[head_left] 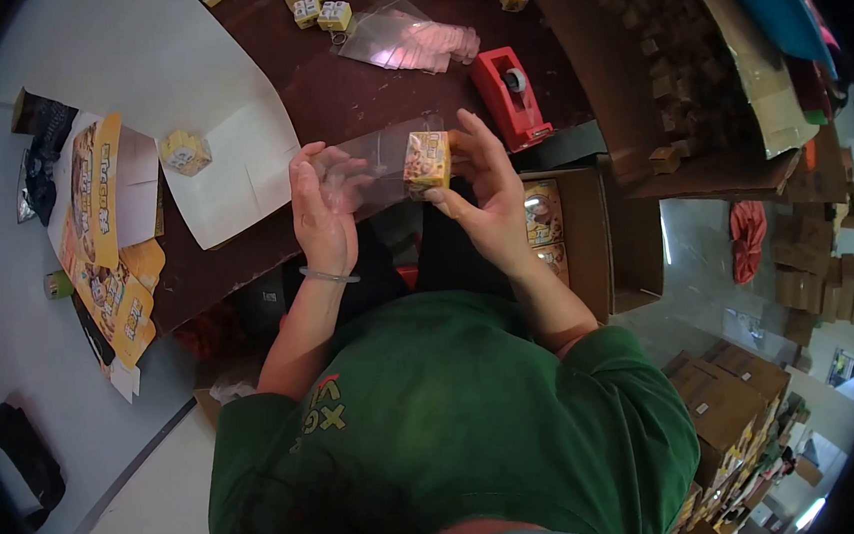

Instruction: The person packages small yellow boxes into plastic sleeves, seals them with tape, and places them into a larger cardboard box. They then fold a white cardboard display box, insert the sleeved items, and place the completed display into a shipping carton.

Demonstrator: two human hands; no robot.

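Between my hands is a small yellow printed box (426,160), which sits at the right end of a clear plastic bag (376,166). My right hand (489,187) grips the box, thumb at its lower edge and fingers behind and beside it. At the bag's other end, my left hand (321,200) has its fingers closed on the clear plastic. Beyond my hands, a stack of clear bags (409,42) with pinkish strips lies on the dark red table (333,94).
A red tape dispenser (511,98) stands right of my hands. An open white-lined carton (237,151) on the left holds a bagged yellow box (184,153). A large cardboard box (625,101) of small cubes is at upper right. Another carton (586,244) stands beside my right arm.
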